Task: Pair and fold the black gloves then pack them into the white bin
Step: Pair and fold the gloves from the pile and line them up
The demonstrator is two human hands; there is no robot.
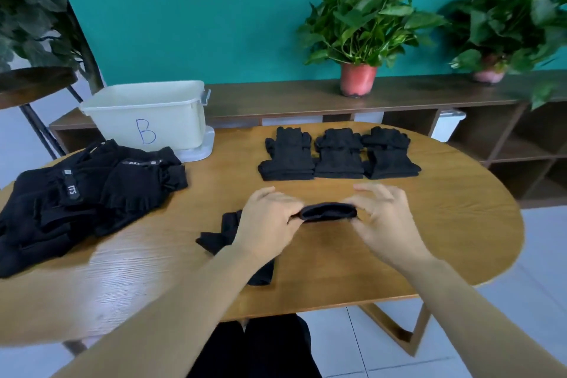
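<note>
Both hands hold one black glove (328, 212) just above the wooden table (445, 224) near its middle. My left hand (267, 224) pinches its left end and my right hand (383, 218) pinches its right end, the cuff opening facing me. Another black glove (221, 233) lies flat under my left wrist, partly hidden. Three folded glove pairs (337, 153) sit side by side toward the table's far edge. A heap of loose black gloves (82, 193) covers the table's left side. The white bin (147, 113), marked with a blue B, stands at the far left on its lid.
A low wooden shelf unit (399, 95) runs along the teal wall behind the table, with two potted plants (362, 27) on top. A dark round side table (33, 83) and foliage stand at far left. White tiled floor shows to the right.
</note>
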